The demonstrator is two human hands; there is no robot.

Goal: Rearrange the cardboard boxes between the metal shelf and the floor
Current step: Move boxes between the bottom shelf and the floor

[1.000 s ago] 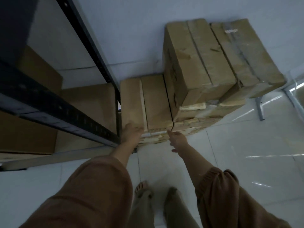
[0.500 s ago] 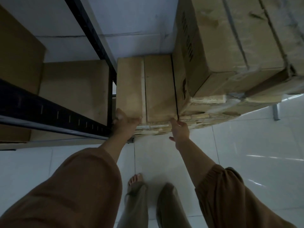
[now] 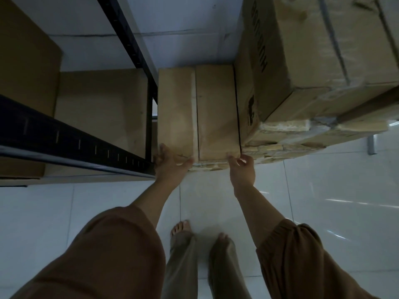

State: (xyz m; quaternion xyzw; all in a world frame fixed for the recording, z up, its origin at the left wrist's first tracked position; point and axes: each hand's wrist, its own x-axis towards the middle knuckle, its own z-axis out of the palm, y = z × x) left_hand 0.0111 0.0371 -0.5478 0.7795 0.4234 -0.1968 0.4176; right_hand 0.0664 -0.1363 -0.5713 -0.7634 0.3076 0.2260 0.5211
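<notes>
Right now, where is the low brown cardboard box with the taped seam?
Head view, centre: the low brown cardboard box stands between the black metal shelf post, left, and the taller cardboard stack, right.

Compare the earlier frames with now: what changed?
The right hand went from reaching to hooking its fingers on the front right corner of the low cardboard box; the left hand kept gripping its front left corner. The box, the taller stack and the metal shelf stayed put.
</notes>
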